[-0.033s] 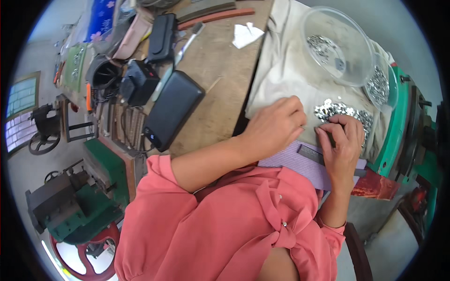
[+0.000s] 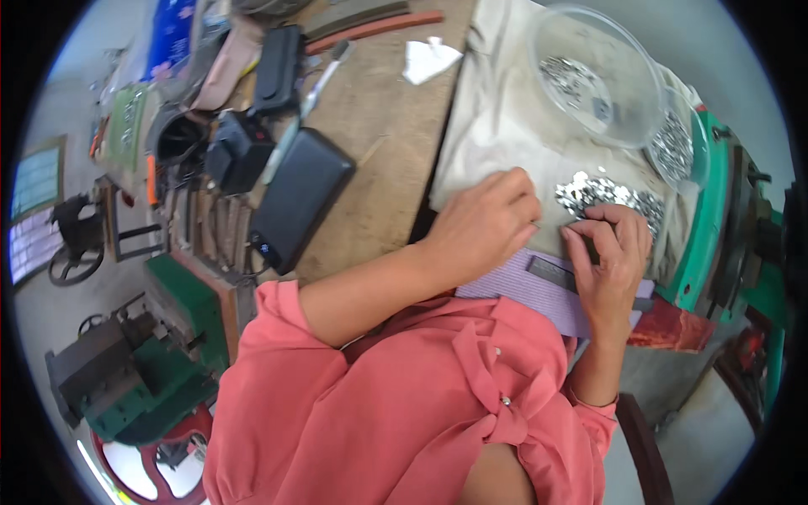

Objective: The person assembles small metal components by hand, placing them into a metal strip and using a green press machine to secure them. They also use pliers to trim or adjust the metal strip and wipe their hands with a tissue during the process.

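My left hand (image 2: 490, 225) is closed, thumb and fingertips pressed together above the pale cloth; what it pinches is too small to make out. Curled at the near edge of a pile of small shiny metal pieces (image 2: 593, 194), my right hand (image 2: 608, 261) has its thumb and index tips close together. Whatever lies between those tips is hidden. Just below both hands is a purple ribbed pad (image 2: 513, 286), with a dark flat bar (image 2: 551, 271) on it, partly behind my right hand.
A clear round tub (image 2: 610, 118) and a shallower clear container (image 2: 673, 151), both holding metal pieces, stand beyond the pile. A pale cloth (image 2: 497, 126) covers this side. Leftward on the wooden table (image 2: 396, 160) lie a black power bank (image 2: 303, 198), a toothbrush (image 2: 324, 80) and white paper (image 2: 429, 61).
The whole view has shifted slightly, so the table and containers sit a little further left and up. Both hands keep nearly the same pose and place.
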The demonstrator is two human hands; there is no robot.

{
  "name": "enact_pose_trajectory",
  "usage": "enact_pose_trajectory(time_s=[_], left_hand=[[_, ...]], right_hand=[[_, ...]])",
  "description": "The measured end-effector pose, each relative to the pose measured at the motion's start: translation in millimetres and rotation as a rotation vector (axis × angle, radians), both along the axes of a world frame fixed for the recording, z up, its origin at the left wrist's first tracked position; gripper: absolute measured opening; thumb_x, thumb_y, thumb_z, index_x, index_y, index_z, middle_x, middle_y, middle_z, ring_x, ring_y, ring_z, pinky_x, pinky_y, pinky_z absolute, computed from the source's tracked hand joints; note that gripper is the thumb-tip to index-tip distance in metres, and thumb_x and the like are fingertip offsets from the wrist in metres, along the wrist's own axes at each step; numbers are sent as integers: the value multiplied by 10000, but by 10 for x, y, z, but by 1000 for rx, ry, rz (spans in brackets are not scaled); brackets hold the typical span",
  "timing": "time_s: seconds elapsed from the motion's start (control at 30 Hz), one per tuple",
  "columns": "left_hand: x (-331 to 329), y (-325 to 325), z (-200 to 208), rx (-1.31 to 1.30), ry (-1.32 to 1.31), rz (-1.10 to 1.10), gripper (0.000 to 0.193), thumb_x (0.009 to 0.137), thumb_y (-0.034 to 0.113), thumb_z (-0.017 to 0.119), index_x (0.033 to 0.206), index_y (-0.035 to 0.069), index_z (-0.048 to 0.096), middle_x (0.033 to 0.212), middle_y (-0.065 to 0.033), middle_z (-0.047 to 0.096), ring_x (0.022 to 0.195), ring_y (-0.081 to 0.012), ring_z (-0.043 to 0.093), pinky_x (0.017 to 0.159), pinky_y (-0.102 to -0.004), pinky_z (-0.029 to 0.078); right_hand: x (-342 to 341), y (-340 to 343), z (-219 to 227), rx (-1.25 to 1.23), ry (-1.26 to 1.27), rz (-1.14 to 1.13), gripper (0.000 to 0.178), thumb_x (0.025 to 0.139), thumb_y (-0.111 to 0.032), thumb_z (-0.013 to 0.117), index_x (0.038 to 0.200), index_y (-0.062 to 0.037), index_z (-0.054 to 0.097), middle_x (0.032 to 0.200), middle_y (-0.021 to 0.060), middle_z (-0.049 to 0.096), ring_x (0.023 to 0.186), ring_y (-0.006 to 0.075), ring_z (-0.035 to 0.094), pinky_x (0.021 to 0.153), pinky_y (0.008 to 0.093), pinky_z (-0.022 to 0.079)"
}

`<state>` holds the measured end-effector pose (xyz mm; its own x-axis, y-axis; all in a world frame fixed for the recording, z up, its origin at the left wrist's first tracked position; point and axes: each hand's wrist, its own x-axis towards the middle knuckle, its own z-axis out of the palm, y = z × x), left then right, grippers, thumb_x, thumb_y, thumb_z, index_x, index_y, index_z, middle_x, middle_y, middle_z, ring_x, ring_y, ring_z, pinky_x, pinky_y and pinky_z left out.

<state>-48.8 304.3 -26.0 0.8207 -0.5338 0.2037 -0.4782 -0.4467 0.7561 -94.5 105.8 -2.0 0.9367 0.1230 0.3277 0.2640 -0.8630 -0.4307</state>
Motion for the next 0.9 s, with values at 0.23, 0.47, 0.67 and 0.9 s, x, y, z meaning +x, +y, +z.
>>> enact_pose_trajectory(time_s=[0.23, 0.47, 0.67, 0.9], left_hand=[[11, 19, 32, 65, 79, 1, 127, 781, 1, 725, 888, 33, 665, 947, -96, 599, 846, -267, 633, 703, -344, 510], [-156, -15, 233, 10, 156, -56, 134, 754, 20, 746, 845, 30, 648, 933, -87, 602, 821, -286, 609, 679, -387, 492], [-304, -44, 110, 49, 77, -83, 174, 721, 0, 785, 858, 50, 691, 955, -85, 619, 870, -268, 599, 713, -358, 488], [-260, -52, 168, 47, 112, -94, 266, 732, 4, 780, 964, 42, 656, 964, -106, 611, 860, -287, 607, 710, -369, 499]], right_hand=[[-432, -109, 7, 151, -84, -128, 211, 636, -90, 843, 782, -103, 690, 953, 36, 636, 928, 263, 587, 833, 399, 433], [-602, -44, -123, 102, -60, -121, 221, 649, -135, 850, 813, -127, 703, 980, 23, 640, 942, 253, 592, 851, 406, 426], [-600, -100, -105, 117, 18, -111, 220, 665, -138, 843, 851, -125, 727, 997, 27, 639, 957, 263, 586, 852, 401, 421], [-299, -238, -158, 92, -53, -133, 199, 701, -99, 814, 879, -107, 727, 984, 43, 629, 941, 278, 585, 843, 402, 425]])
